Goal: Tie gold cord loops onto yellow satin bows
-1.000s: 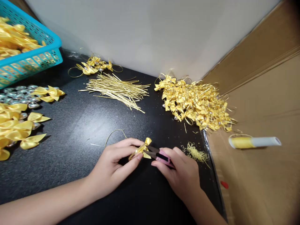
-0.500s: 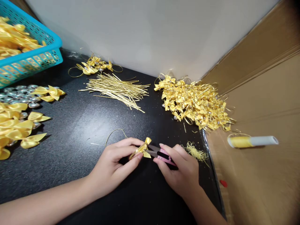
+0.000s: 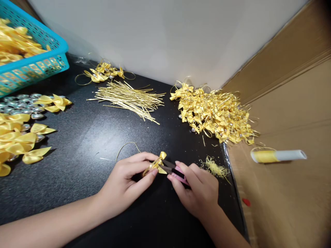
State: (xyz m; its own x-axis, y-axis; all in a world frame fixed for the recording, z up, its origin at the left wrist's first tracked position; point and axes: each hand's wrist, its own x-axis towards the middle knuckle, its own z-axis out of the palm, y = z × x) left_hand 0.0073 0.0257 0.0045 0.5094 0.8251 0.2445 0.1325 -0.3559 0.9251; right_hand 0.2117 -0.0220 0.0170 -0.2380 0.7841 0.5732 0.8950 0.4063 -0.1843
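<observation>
Between thumb and fingers, my left hand (image 3: 133,177) pinches a small yellow ribbon bow (image 3: 162,162) with a loop of gold cord. My right hand (image 3: 198,186) is closed round pink-handled thread snips (image 3: 178,175). Their dark blades meet the bow at its middle, and the exact spot they touch is too small to make out. A needle (image 3: 107,159) lies on the black table (image 3: 85,182) left of my left hand, with a curved thread (image 3: 126,144) beside it.
Gold cord strips (image 3: 131,100) lie ahead, with finished bows (image 3: 214,113) heaped to the right. Thread scraps (image 3: 216,168) sit near the table's right edge. At left are silver beads (image 3: 22,103), loose bows (image 3: 23,137) and a blue basket (image 3: 60,51). A thread spool (image 3: 279,156) rests on cardboard.
My right hand and the snips have shifted slightly left, and the blades sit closer to the bow and nearer together. My left hand stays in place.
</observation>
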